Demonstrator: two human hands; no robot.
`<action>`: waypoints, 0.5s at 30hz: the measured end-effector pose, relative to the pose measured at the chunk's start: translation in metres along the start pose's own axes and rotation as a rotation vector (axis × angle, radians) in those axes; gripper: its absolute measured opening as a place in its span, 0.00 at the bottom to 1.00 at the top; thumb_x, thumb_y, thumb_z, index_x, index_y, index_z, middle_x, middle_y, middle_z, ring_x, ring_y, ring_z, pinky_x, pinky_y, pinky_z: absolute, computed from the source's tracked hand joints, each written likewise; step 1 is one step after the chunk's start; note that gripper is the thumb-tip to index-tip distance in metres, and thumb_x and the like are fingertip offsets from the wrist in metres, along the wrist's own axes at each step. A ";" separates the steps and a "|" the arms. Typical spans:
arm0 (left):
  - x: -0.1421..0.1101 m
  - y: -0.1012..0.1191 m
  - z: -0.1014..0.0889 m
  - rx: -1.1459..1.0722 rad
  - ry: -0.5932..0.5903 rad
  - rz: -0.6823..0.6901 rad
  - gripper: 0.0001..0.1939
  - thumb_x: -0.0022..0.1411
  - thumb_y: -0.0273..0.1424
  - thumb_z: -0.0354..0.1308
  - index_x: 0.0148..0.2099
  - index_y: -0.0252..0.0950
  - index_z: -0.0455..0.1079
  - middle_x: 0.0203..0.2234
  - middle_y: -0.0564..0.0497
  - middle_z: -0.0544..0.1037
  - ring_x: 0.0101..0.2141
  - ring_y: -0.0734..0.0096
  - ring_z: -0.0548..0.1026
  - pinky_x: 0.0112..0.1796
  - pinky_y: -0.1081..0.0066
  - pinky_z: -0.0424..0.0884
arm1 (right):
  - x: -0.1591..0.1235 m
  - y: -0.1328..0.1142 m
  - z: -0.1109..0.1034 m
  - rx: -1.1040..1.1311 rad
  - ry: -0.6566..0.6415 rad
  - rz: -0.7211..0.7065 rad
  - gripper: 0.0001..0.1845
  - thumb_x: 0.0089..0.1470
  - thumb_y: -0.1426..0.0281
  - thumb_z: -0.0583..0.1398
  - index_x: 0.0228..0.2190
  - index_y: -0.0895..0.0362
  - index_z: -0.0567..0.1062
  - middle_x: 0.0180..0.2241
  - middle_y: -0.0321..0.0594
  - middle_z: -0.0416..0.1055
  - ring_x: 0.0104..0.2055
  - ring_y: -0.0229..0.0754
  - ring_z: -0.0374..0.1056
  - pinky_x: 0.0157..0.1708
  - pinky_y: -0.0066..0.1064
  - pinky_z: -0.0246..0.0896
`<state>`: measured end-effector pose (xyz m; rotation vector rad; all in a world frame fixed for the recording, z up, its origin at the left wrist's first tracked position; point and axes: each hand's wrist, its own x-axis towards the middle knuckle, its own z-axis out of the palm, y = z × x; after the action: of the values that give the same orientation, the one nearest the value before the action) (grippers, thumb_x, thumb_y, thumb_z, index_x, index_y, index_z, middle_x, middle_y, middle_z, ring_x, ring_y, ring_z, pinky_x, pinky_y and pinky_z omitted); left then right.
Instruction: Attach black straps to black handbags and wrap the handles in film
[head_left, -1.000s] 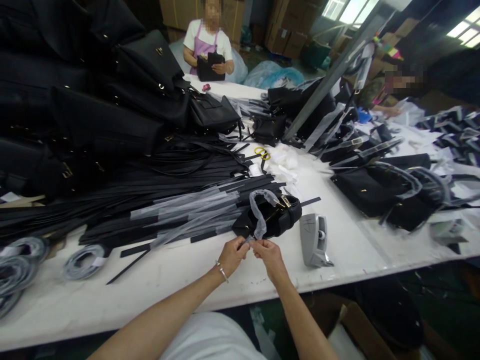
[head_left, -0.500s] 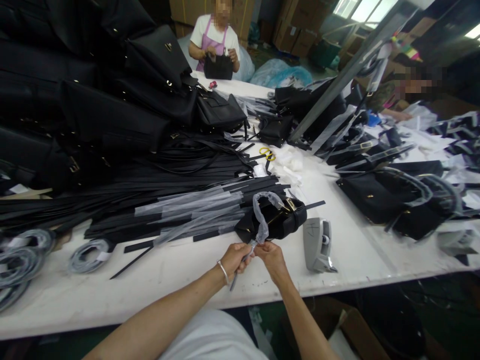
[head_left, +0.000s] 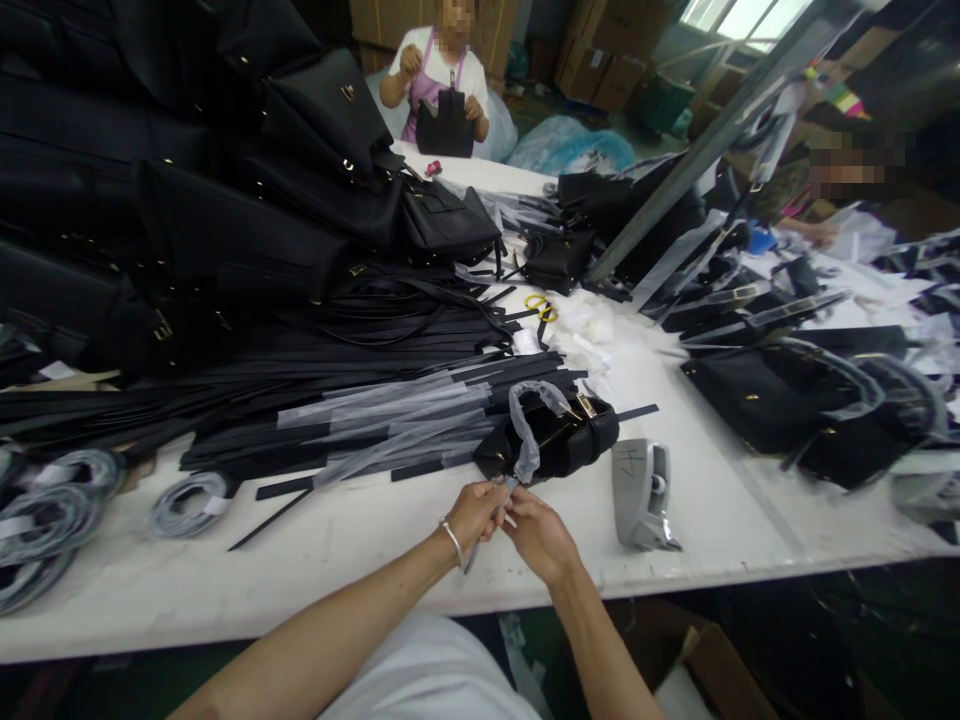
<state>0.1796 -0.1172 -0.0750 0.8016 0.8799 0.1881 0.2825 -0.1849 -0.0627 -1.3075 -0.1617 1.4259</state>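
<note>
Close to the table's front edge, my left hand [head_left: 478, 512] is closed around a narrow grey strap [head_left: 471, 560], whose end sticks out below the fingers. My right hand [head_left: 541, 535] meets it from the right, its fingertips pinched at the upper part of the same strap. Just beyond both hands lies a small black handbag [head_left: 589, 445] with gold hardware. Its handle [head_left: 526, 430] is wrapped in clear plastic and curves down to my fingertips. Where exactly the strap joins the bag is hidden by the fingers.
A grey tape dispenser [head_left: 641, 495] stands right of the bag. Black straps [head_left: 390, 425], some plastic-wrapped, lie left, with coiled straps [head_left: 187, 503] nearer the edge. Black bags [head_left: 240, 220] are piled behind them. Yellow-handled scissors [head_left: 541, 308] lie farther back. A co-worker [head_left: 442, 85] handles a bag opposite.
My right fingers have shifted slightly at the strap, and the hand has turned a little. Across the table, the co-worker has raised one hand off the bag. The view has moved slightly.
</note>
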 end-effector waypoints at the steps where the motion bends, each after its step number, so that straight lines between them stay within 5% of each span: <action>1: 0.000 0.000 0.000 0.006 -0.014 -0.004 0.22 0.51 0.51 0.56 0.28 0.34 0.63 0.13 0.60 0.64 0.10 0.85 0.52 0.14 0.78 0.44 | -0.002 -0.002 0.003 0.123 -0.075 0.030 0.06 0.42 0.70 0.61 0.28 0.55 0.76 0.26 0.35 0.71 0.28 0.38 0.65 0.37 0.35 0.62; 6: 0.003 0.002 0.001 0.084 -0.035 0.010 0.16 0.55 0.43 0.53 0.27 0.34 0.65 0.13 0.59 0.64 0.11 0.82 0.54 0.14 0.77 0.47 | 0.001 -0.009 0.018 0.360 -0.166 0.162 0.16 0.51 0.58 0.59 0.35 0.55 0.77 0.33 0.41 0.75 0.34 0.43 0.68 0.35 0.35 0.63; 11: -0.001 0.004 -0.005 0.238 0.059 0.212 0.08 0.57 0.35 0.54 0.31 0.36 0.69 0.24 0.52 0.75 0.26 0.71 0.71 0.25 0.76 0.62 | -0.007 -0.014 0.014 0.166 -0.044 0.124 0.20 0.52 0.53 0.58 0.39 0.54 0.76 0.42 0.41 0.75 0.42 0.43 0.68 0.43 0.35 0.62; 15: -0.004 0.003 -0.009 0.604 0.138 0.427 0.08 0.61 0.35 0.52 0.36 0.41 0.71 0.31 0.50 0.77 0.36 0.63 0.73 0.37 0.71 0.64 | -0.013 -0.010 0.017 0.057 0.160 0.095 0.23 0.48 0.47 0.59 0.35 0.53 0.76 0.38 0.41 0.75 0.40 0.46 0.70 0.40 0.38 0.64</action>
<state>0.1708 -0.1123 -0.0733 1.5573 0.8958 0.3639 0.2724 -0.1818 -0.0411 -1.3908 0.0474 1.3884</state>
